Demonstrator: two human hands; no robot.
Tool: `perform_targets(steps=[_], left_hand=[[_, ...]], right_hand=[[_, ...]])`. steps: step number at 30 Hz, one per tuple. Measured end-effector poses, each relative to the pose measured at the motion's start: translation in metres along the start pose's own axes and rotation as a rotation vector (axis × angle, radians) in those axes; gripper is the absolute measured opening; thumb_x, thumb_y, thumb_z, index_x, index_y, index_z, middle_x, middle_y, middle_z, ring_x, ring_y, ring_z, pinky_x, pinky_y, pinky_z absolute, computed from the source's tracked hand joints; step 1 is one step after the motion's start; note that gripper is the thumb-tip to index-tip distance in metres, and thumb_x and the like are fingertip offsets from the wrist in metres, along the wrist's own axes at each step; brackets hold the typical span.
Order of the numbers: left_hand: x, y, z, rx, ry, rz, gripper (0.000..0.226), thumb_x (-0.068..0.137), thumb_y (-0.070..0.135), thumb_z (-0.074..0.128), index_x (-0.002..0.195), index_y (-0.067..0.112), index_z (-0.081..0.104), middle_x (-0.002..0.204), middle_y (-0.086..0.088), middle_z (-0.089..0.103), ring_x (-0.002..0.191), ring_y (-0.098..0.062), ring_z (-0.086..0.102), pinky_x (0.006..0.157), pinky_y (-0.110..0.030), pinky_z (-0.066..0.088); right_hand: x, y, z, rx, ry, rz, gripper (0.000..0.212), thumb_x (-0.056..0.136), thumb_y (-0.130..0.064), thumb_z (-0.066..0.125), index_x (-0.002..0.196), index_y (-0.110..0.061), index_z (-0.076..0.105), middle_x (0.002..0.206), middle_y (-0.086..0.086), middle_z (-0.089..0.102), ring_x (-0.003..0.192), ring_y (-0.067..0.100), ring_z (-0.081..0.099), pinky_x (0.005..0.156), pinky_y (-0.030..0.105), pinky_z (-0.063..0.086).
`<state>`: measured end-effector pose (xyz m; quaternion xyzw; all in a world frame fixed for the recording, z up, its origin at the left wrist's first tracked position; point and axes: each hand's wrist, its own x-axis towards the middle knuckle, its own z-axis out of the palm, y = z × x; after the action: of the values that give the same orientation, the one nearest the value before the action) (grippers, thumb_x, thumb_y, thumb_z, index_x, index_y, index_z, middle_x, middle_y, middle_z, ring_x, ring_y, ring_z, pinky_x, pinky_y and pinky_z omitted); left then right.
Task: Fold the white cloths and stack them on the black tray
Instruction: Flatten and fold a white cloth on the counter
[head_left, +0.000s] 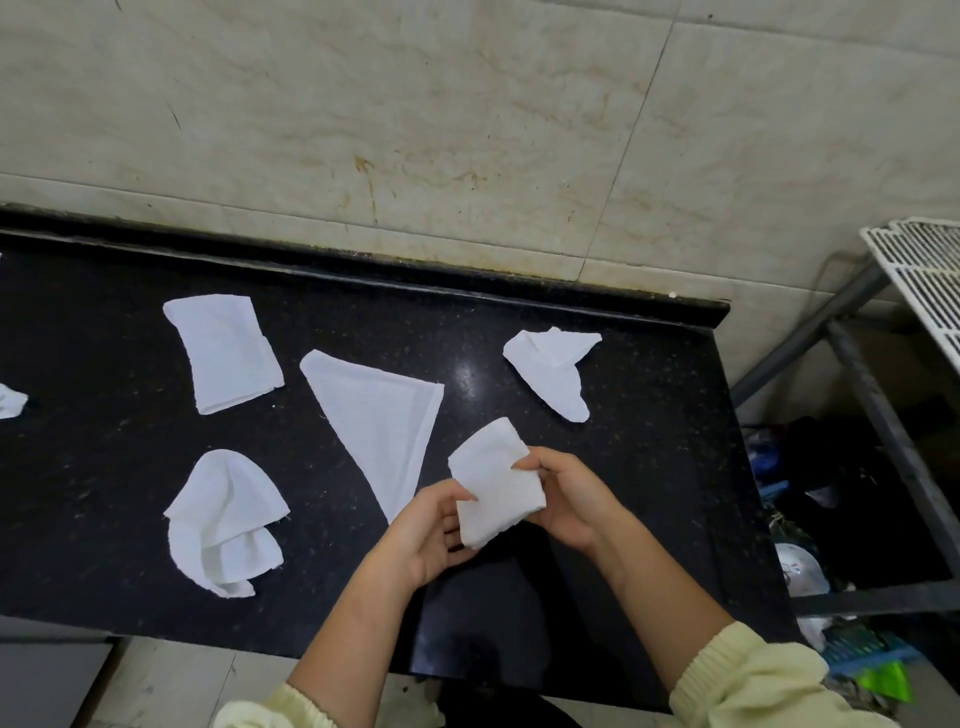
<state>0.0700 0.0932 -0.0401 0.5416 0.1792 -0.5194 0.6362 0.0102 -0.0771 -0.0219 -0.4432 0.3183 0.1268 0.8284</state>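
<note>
I hold a small folded white cloth (496, 488) above the black counter (104, 467). My left hand (431, 535) grips its lower left edge, and my right hand (566, 499) pinches its right edge. Below my hands lies what looks like a glossy black tray (467, 639) at the counter's front edge. On the counter lie other white cloths: a folded rectangle (223, 353), a flat triangle (379, 415), a crumpled one at the back right (556, 369), and a rumpled one at the front left (223, 519).
A bit of another white cloth (10, 400) shows at the left edge. A tiled wall (467, 130) rises behind the counter. To the right stands a metal rack (883, 415) with a white grille (924, 270) and clutter beneath it.
</note>
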Motion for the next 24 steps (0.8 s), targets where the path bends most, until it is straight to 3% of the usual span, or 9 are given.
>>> perform_targets(steps=[5, 9, 15, 21, 24], left_hand=[[0.002, 0.01, 0.008, -0.081, -0.027, 0.089, 0.026, 0.08, 0.002, 0.057, 0.105, 0.004, 0.065, 0.101, -0.014, 0.071, 0.085, -0.025, 0.068, 0.069, -0.032, 0.056], [-0.004, 0.027, 0.024, 0.085, -0.119, 0.174, 0.033, 0.081, -0.002, 0.052, 0.108, 0.013, 0.066, 0.105, -0.007, 0.073, 0.09, -0.021, 0.069, 0.078, -0.032, 0.055], [-0.009, 0.054, 0.054, 0.323, -0.221, 0.227, 0.047, 0.079, -0.002, 0.05, 0.118, 0.02, 0.064, 0.109, -0.004, 0.073, 0.093, -0.019, 0.069, 0.078, -0.032, 0.055], [-0.016, 0.078, 0.093, 0.441, -0.339, 0.238, 0.044, 0.081, -0.003, 0.05, 0.117, 0.017, 0.066, 0.106, -0.004, 0.074, 0.095, -0.02, 0.071, 0.075, -0.032, 0.056], [-0.017, 0.084, 0.108, 0.481, -0.394, 0.221, 0.043, 0.081, -0.003, 0.05, 0.118, 0.015, 0.065, 0.111, -0.005, 0.072, 0.102, -0.022, 0.069, 0.082, -0.034, 0.056]], right_hand=[[-0.007, -0.008, -0.013, -0.023, 0.099, -0.058, 0.048, 0.078, -0.013, 0.059, 0.123, 0.003, 0.058, 0.125, 0.024, 0.061, 0.103, 0.031, 0.061, 0.074, 0.036, 0.053], [-0.012, -0.017, -0.022, 0.015, 0.212, -0.088, 0.041, 0.082, -0.026, 0.068, 0.118, -0.005, 0.066, 0.117, 0.018, 0.068, 0.105, 0.029, 0.065, 0.079, 0.038, 0.054], [-0.028, -0.03, -0.028, 0.126, 0.316, -0.193, 0.033, 0.09, -0.026, 0.065, 0.116, -0.005, 0.065, 0.112, 0.017, 0.07, 0.105, 0.032, 0.066, 0.09, 0.045, 0.054], [-0.055, -0.046, -0.037, 0.214, 0.261, -0.184, 0.036, 0.089, -0.033, 0.063, 0.119, -0.013, 0.064, 0.107, 0.015, 0.073, 0.1, 0.031, 0.068, 0.07, 0.04, 0.056], [-0.062, -0.051, -0.045, 0.249, 0.296, -0.272, 0.041, 0.089, -0.03, 0.065, 0.123, -0.009, 0.062, 0.113, 0.016, 0.071, 0.106, 0.033, 0.066, 0.081, 0.045, 0.057]])
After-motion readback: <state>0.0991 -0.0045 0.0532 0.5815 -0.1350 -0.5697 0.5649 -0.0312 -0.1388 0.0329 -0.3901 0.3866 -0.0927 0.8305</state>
